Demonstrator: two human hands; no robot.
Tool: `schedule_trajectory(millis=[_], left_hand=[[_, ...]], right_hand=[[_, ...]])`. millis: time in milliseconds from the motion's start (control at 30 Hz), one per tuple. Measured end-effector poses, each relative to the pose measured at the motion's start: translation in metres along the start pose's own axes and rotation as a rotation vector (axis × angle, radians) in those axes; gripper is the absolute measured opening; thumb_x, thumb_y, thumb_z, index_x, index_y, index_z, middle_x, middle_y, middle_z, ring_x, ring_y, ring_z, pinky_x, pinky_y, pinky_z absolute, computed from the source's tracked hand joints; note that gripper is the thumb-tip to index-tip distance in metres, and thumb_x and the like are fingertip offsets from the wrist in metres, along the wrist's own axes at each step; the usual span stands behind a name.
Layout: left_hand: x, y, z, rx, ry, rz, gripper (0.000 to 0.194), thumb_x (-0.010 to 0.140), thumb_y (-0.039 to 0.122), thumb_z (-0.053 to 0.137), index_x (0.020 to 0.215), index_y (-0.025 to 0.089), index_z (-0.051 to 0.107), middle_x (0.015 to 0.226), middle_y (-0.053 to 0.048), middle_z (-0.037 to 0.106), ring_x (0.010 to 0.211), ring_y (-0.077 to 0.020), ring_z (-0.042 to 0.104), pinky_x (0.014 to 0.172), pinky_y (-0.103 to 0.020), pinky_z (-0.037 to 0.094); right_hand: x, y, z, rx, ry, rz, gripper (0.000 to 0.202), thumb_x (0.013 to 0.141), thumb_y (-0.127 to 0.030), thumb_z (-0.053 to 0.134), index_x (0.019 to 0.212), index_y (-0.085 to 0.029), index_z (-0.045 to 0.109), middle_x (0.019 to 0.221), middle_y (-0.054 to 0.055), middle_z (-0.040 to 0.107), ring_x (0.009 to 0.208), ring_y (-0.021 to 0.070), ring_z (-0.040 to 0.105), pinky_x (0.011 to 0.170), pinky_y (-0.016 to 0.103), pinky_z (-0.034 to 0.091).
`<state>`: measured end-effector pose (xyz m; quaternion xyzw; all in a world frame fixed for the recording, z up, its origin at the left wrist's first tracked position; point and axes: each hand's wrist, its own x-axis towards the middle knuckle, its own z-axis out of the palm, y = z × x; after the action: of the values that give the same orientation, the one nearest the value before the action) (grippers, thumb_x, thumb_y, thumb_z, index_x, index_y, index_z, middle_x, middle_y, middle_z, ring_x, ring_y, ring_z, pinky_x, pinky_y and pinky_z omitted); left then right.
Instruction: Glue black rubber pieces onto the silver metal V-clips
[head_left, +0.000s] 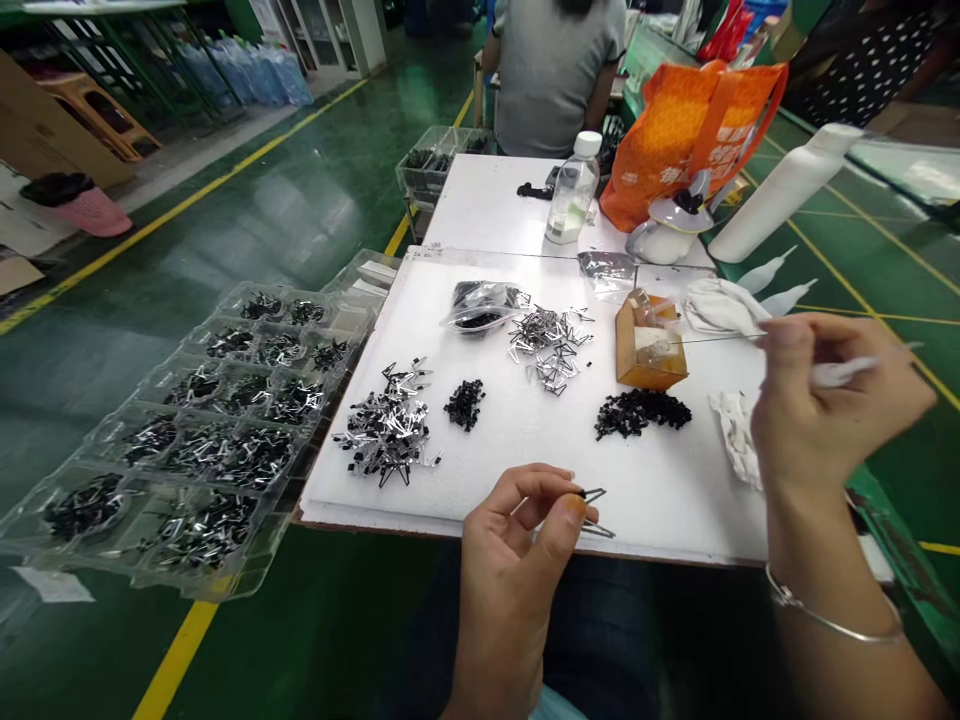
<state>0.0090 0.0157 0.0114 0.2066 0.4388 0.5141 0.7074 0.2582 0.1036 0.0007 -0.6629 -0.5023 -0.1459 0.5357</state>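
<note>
The left hand (514,560) pinches a small metal clip (598,493) between thumb and fingertips, just over the near edge of the white table (517,455). The clip is slender, dark grey and angular, its thin prongs pointing right, with a black bit at the fingertips; its other end is hidden by the fingers. The thumb has an orange-brown stain. The right hand (832,410), raised at the table's right side, is closed around a whitish dispenser (847,372), whose thin dark needle (724,339) points left towards a small amber box (651,372). Loose black caps (643,412) lie in front of that box.
</note>
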Motion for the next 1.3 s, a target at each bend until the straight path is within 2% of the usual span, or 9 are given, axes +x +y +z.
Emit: schedule_trajectory(millis=[200,333,500,667,900,1000,1133,1233,1300], left_hand=[[0.001,0.005,0.0,-0.128,-0.026,-0.133,0.018,0.081,0.032,0.096,0.088,0.021,0.084,0.081,0.001,0.083,0.084,-0.0104,0.079,0.086,-0.016,0.057],[0.0,0.01,-0.001,-0.318,-0.103,-0.285,0.018,0.082,0.027,0.096,0.082,0.017,0.081,0.081,-0.002,0.084,0.084,-0.0111,0.079,0.089,-0.02,0.059],[-0.004,0.013,0.002,-0.493,-0.17,-0.378,0.015,0.083,0.023,0.095,0.08,0.015,0.083,0.081,-0.002,0.085,0.082,-0.0095,0.078,0.092,-0.022,0.06],[-0.003,0.011,0.004,-0.487,-0.16,-0.386,0.018,0.082,0.025,0.096,0.078,0.015,0.082,0.08,-0.001,0.083,0.084,-0.011,0.078,0.097,-0.026,0.058],[0.004,0.004,0.001,-0.128,-0.021,-0.227,0.029,0.08,0.034,0.097,0.077,0.017,0.073,0.068,0.004,0.071,0.066,-0.0052,0.066,0.072,-0.014,0.053],[0.007,0.001,0.001,-0.074,0.024,-0.147,0.028,0.08,0.03,0.097,0.089,0.02,0.073,0.076,0.006,0.072,0.064,-0.0052,0.07,0.07,-0.014,0.056],[0.006,-0.003,-0.001,-0.023,0.003,-0.028,0.039,0.087,0.031,0.091,0.122,0.035,0.076,0.087,0.008,0.068,0.065,-0.0047,0.073,0.07,-0.014,0.059],[0.003,-0.004,-0.003,0.043,-0.044,0.037,0.031,0.094,0.036,0.083,0.124,0.042,0.079,0.091,0.006,0.065,0.069,-0.0054,0.072,0.066,-0.014,0.06],[0.001,-0.004,-0.006,0.101,-0.076,0.06,0.023,0.099,0.038,0.078,0.121,0.041,0.083,0.093,0.003,0.066,0.072,-0.0063,0.071,0.068,-0.014,0.061]], right_hand=[[-0.002,0.002,-0.002,-0.148,-0.439,-0.026,0.045,0.091,-0.063,0.069,0.108,-0.022,0.075,0.084,0.003,0.073,0.058,0.0171,0.056,0.07,0.034,0.044],[-0.017,0.01,-0.024,-0.228,-0.709,0.017,0.057,0.089,-0.079,0.06,0.083,-0.024,0.072,0.071,0.004,0.068,0.052,0.0208,0.054,0.059,0.035,0.037],[-0.033,0.029,-0.032,-0.318,-0.899,0.107,0.057,0.091,-0.076,0.051,0.088,-0.023,0.071,0.082,0.013,0.073,0.069,0.0319,0.062,0.067,0.041,0.04],[-0.04,0.029,-0.028,-0.288,-0.952,0.154,0.032,0.093,-0.054,0.056,0.086,-0.024,0.067,0.087,0.01,0.073,0.075,0.0299,0.063,0.073,0.039,0.04],[-0.042,0.022,-0.035,-0.261,-0.853,0.233,0.034,0.092,-0.057,0.058,0.089,-0.025,0.07,0.072,0.006,0.07,0.06,0.0259,0.056,0.07,0.038,0.038],[-0.044,0.022,-0.036,-0.25,-0.733,0.271,0.039,0.089,-0.062,0.062,0.085,-0.024,0.072,0.069,0.006,0.069,0.059,0.025,0.054,0.069,0.038,0.038],[-0.05,0.024,-0.033,-0.165,-0.674,0.302,0.037,0.087,-0.056,0.066,0.099,-0.024,0.081,0.091,0.009,0.079,0.074,0.0274,0.063,0.075,0.039,0.042],[-0.055,0.025,-0.031,-0.088,-0.639,0.34,0.033,0.085,-0.052,0.067,0.098,-0.026,0.083,0.1,0.008,0.08,0.081,0.0273,0.065,0.079,0.039,0.043],[-0.057,0.024,-0.031,-0.048,-0.582,0.396,0.03,0.084,-0.052,0.071,0.095,-0.027,0.083,0.085,0.006,0.076,0.07,0.0231,0.06,0.073,0.038,0.041]])
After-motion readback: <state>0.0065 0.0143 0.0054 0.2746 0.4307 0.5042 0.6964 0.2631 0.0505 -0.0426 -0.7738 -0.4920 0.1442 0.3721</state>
